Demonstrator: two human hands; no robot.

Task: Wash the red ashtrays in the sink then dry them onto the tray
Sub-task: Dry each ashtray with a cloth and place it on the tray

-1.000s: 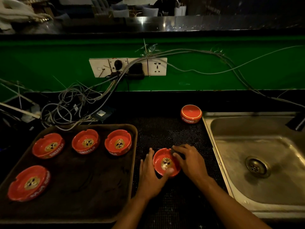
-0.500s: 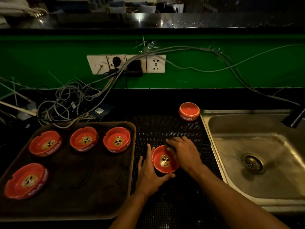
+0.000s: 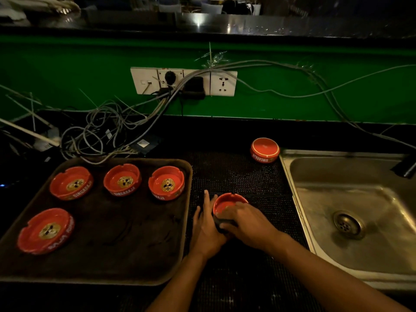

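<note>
4 ashtrays sit upright on the tray [image 3: 144, 280]: 3 in the back row [image 3: 71, 183] [image 3: 122, 179] [image 3: 167, 183], 1 at front left [image 3: 46, 230]. I reckon those are done. No. 5 [image 3: 229, 202] is on the black mat [image 3: 236, 176] betw. tray and sink [image 3: 351, 176], and I'm drying it, I think. My left hand [image 3: 208, 228] rests vs. its left side, fingers straight, steadying. My right hand [image 3: 247, 224] lies over the bowl, fingers curled on a dark cloth or sponge [image 3: 219, 222]; can't tell which. No. 6 [image 3: 264, 150] sits upside down at the mat's back, just beside the sink corner; washed or not, can't tell. The sink has only its drain [image 3: 347, 225], nothing in it. Left to do: finish no. 5, move it onto the tray, then no. 6.
</note>
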